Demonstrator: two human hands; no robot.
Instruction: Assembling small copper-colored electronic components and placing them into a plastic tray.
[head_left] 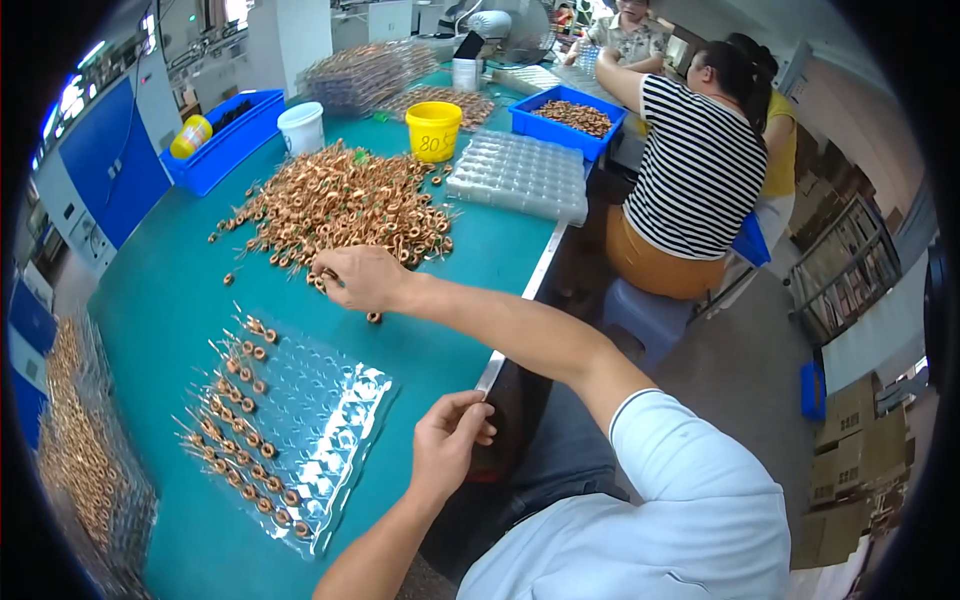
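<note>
A heap of copper-wound ring coils [345, 200] with wire leads lies on the green table. At its near edge, my right hand [365, 278] has its fingers closed on a copper coil, which the fingers partly hide. One loose coil [374, 318] lies just below that hand. My left hand [450, 440] hovers by the table's metal edge with thumb and fingers pressed together; what they hold, if anything, is hidden. Left of it, a clear plastic tray [320, 420] lies on the table, with rows of coils [235, 450] filling its left part, leads pointing left.
Beyond the heap stand a yellow bucket [433, 132], a white bucket [301, 128], stacked clear trays [520, 175] and a blue bin [566, 118] of coils. Filled trays [90, 450] are stacked at the left. A person in a striped shirt [695, 150] sits at the right.
</note>
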